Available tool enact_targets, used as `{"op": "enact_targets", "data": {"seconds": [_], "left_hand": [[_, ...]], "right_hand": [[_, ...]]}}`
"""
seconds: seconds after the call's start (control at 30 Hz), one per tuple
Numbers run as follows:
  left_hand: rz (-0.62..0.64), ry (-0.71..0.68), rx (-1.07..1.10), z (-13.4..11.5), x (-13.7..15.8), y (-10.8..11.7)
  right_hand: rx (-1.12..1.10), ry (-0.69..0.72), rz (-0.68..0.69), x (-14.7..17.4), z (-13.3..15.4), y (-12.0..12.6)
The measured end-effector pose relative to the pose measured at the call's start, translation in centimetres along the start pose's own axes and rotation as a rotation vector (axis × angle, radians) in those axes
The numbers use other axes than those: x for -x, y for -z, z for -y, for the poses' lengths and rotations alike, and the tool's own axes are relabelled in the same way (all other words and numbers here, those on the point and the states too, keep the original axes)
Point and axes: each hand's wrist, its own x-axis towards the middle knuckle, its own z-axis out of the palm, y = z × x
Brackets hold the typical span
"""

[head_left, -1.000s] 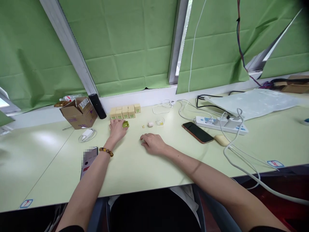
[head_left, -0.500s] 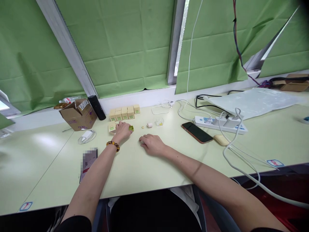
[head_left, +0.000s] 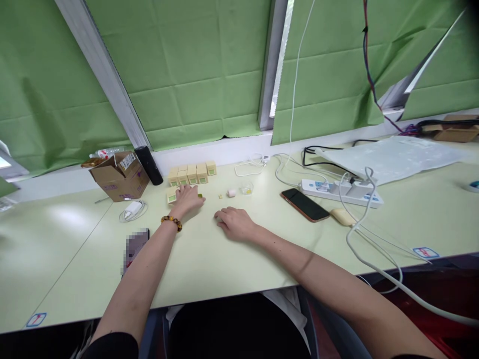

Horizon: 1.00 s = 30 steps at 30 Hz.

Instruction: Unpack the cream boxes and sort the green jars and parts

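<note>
My left hand (head_left: 188, 199), with a beaded bracelet (head_left: 171, 223) on its wrist, reaches palm down over the table with its fingers apart. Beside and partly under it shows a small green object (head_left: 200, 196), mostly covered. A small cream box (head_left: 171, 196) with a green label stands just left of the fingers. My right hand (head_left: 235, 223) rests on the tabletop, fingers loosely bent and nothing seen in them. Beyond it lie a tiny yellowish piece (head_left: 220, 196), a small pale pink cylinder (head_left: 231, 193) and a clear container (head_left: 247, 188) with something yellow inside.
Several cream boxes (head_left: 192, 174) stand in a row at the back. To the left are a cardboard box (head_left: 121, 182), a black cylinder (head_left: 148, 166) and a coiled white charger (head_left: 132, 210). A phone (head_left: 305, 204), power strip (head_left: 340, 192) and loose cables lie right.
My left hand has turned and spread over the green object, covering more of it than before. My right hand has stayed in place. The view has shifted very slightly.
</note>
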Motion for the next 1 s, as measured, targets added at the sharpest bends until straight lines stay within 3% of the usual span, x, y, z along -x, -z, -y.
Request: {"op": "enact_targets", "data": {"seconds": [0.23,0.47,0.7,1.0], "left_hand": [[-0.182,-0.016,0.044,-0.6,-3.8,1.8],[-0.179,-0.091,-0.062,-0.8,-7.2,0.3],[-0.168,-0.089,-0.124,-1.1,-8.6,-1.1],[-0.146,-0.070,-0.172,-0.8,-9.6,-1.2]], "right_hand": [[-0.010,-0.003,0.005,0.0,0.1,0.1],[0.001,0.006,0.000,-0.2,-0.2,-0.2],[-0.005,0.001,0.014,-0.2,-0.2,-0.3],[0.003,0.014,-0.001,-0.3,-0.1,-0.3]]}}
